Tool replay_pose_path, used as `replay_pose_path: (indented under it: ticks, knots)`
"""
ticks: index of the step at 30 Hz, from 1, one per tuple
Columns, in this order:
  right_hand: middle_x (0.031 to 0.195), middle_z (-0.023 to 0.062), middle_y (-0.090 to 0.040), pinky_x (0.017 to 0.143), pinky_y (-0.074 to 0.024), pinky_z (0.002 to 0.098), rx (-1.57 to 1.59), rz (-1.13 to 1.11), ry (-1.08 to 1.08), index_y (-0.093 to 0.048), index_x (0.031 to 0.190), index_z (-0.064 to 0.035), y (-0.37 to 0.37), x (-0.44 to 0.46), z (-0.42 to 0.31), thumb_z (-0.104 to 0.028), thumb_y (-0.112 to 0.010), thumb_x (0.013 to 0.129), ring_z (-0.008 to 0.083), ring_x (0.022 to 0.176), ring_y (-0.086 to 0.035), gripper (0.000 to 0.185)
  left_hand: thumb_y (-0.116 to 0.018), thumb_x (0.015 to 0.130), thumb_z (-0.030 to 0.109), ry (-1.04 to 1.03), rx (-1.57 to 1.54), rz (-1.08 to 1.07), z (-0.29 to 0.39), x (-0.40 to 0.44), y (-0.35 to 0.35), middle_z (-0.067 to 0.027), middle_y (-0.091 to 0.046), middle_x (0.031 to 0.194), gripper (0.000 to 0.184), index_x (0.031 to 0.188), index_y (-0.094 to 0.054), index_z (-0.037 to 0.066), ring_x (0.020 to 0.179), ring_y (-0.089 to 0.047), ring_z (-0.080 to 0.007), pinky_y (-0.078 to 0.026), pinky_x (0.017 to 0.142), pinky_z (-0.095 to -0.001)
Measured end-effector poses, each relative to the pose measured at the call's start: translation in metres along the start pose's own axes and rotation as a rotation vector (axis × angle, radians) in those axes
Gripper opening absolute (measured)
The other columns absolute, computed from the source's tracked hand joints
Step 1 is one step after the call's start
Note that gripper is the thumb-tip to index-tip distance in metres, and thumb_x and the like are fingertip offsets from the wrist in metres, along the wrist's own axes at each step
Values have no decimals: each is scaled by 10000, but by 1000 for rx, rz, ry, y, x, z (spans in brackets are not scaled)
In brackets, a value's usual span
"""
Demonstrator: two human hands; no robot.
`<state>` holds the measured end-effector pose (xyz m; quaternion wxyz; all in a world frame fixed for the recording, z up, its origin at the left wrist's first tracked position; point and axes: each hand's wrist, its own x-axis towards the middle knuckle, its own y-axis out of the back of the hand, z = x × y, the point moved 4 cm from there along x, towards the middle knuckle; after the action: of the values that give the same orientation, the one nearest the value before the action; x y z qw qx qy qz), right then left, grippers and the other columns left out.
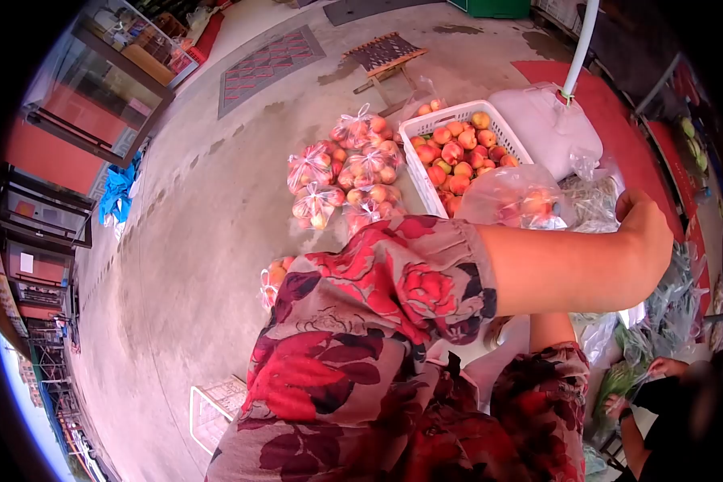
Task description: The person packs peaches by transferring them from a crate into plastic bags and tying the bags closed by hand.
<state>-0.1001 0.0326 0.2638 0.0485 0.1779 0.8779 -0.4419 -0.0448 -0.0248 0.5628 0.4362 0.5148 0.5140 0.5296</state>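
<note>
My left arm, in a short floral sleeve, reaches across to the right. At its end my left hand [639, 218] is bent and closed; whatever its fingers hold is hidden. Beside it are crumpled clear plastic bags [594, 205]. A translucent bag of peaches [518, 199] lies over the near corner of a white plastic crate [422, 186], which is full of red and yellow peaches [462, 149]. Part of my right forearm [551, 328] shows below the left one, but my right hand is hidden.
Several tied bags of peaches [367, 166] stand on the concrete floor. A folding stool [384, 53] is beyond the crate. A white pole [580, 50] rises by a bulky white sack [542, 124]. At lower right, another person's hands [616, 405] touch leafy greens [610, 384].
</note>
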Motion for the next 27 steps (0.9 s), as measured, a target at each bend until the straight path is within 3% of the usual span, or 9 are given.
replay_pose_path:
  ticks: [5,7,9,13,14,16,21,22,27]
  knots:
    - [1269,72,-396,990,-317,364,-15,-43,-9,-250,1289,-83,-3,-13,-5,-410,-649,728,208,1161,-394,762,-628,582,170,-410,-123,-50,75,-58,28,-54,-607,720,204,767,-666,91,681,-593,-205,-374,468,-340]
    - [1277,73,-388,999,-309,362,-84,-73,15,-237,1295,-81,-4,-17,-10,-411,-657,720,208,1169,-386,785,-600,583,112,-515,-474,19,61,-81,36,-59,-585,687,179,758,-638,104,628,-575,-205,-344,443,-315]
    - [1284,75,-381,1009,-301,361,-231,-107,77,-224,1300,-79,-2,-20,-13,-413,-666,712,208,1177,-379,808,-569,672,54,-706,-776,593,46,-104,41,-65,-536,617,89,748,-578,99,524,-528,-217,-340,430,-298]
    - [1300,77,-365,1027,-285,358,-808,-168,294,-199,1312,-74,3,-18,-15,-417,-682,696,208,1193,-364,854,-462,845,28,-778,-1432,801,24,-156,37,-20,-488,600,199,915,-559,186,437,-445,-164,-338,431,-279]
    - [1304,78,-361,1032,-281,357,-795,-180,289,-192,1315,-73,3,-15,-13,-417,-686,693,208,1197,-360,866,-436,872,31,-737,-1597,876,23,-162,33,-12,-485,607,242,959,-562,219,432,-432,-153,-338,432,-277]
    - [1338,77,-318,1009,-303,424,-260,-212,129,-174,1335,-113,-16,-31,-21,-407,-628,751,240,1209,-331,796,-537,784,43,-871,-1644,871,31,-164,42,-21,-467,613,102,822,-552,136,497,-455,-191,-349,467,-312]
    - [1373,80,-277,938,-341,545,-428,-201,222,-191,1353,-156,-8,-27,-14,-499,-412,860,290,1224,-314,640,-389,879,-6,-1159,-1761,898,54,-158,54,-32,-473,596,371,1011,-652,220,442,-387,-129,-275,398,-257]
    - [1372,76,-282,930,-342,558,151,-139,-19,-207,1349,-156,-11,-28,-15,-497,-423,858,295,1217,-322,636,-384,873,-20,-1102,-1806,878,57,-162,51,-33,-471,594,382,1006,-651,219,438,-384,-127,-271,393,-254]
    - [1314,83,-353,974,-353,435,106,-161,0,-238,1318,-133,-21,-35,-18,-418,-493,845,240,1189,-366,608,-381,854,-53,-1194,-1653,1028,53,-153,41,-34,-468,589,405,992,-652,214,432,-378,-123,-258,386,-244]
